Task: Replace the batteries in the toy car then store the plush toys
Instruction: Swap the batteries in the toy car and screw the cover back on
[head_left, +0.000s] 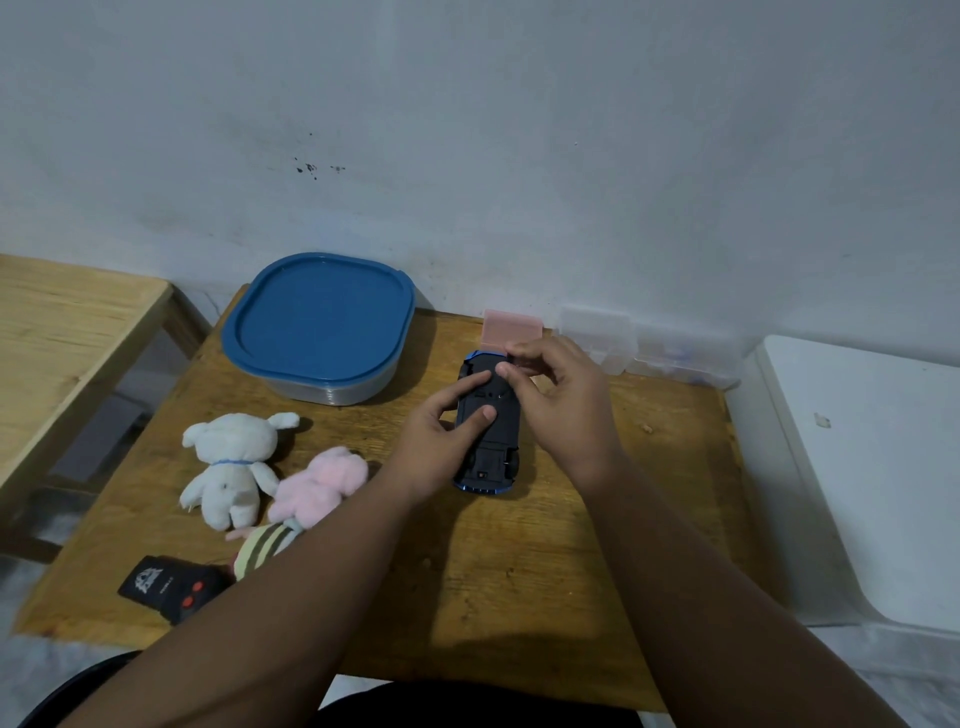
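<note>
Gripping an upturned blue toy car with a black underside on a worn wooden table, the left hand steadies it while the right hand pinches at its far end. White, pink and striped plush toys lie left, near a blue-lidded plastic container.

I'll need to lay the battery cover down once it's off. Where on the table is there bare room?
The table is bare in front of the car, between the forearms, and to the right of the right hand up to the table edge. The left is crowded: plush toys, remote and blue-lidded container.
</note>
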